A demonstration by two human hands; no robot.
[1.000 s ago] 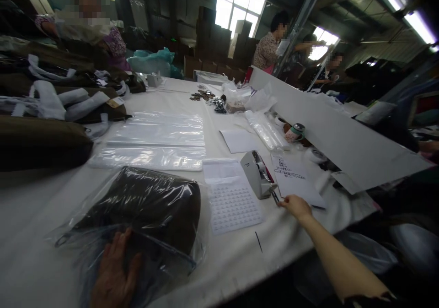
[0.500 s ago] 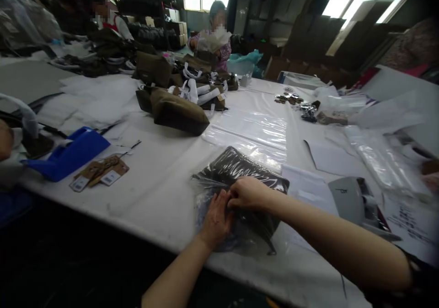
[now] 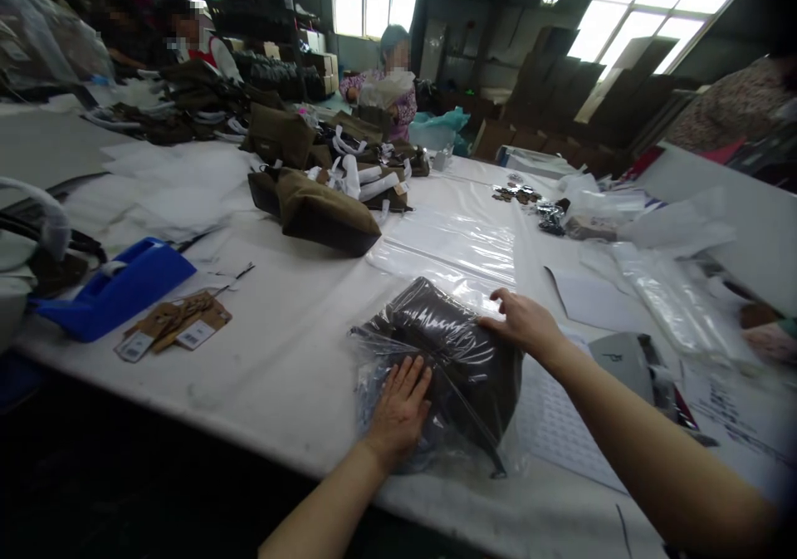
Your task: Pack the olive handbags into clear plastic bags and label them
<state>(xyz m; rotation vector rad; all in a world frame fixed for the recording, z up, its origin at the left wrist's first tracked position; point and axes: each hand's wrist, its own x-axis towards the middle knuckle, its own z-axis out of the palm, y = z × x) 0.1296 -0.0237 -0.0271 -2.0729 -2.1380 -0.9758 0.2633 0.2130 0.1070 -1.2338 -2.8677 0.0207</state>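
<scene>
A dark brown bag in a clear plastic sleeve (image 3: 476, 368) lies at the table's front edge. My left hand (image 3: 402, 409) rests flat on the sleeve's crumpled left part, its fingers stretched out. At the bag's upper right corner is my right hand (image 3: 523, 320), thumb and fingers apart; whether it touches the plastic there I cannot tell. Just behind the bag lie flat clear plastic sleeves (image 3: 454, 247). Under my right forearm is a printed sheet (image 3: 564, 426), beside a grey tape dispenser (image 3: 623, 368).
To the left stand a blue tape dispenser (image 3: 118, 285) and brown hang tags (image 3: 180, 322). Olive bags with white-wrapped handles (image 3: 330, 210) are heaped behind. White sheets (image 3: 168, 177) lie at the left, rolled plastic (image 3: 678, 293) at the right. A co-worker (image 3: 389, 85) holds plastic across the table.
My right hand has moved from beside my left hand to the bag's upper right corner, and its fingers have opened. My left hand stays on the plastic. The view has shifted slightly.
</scene>
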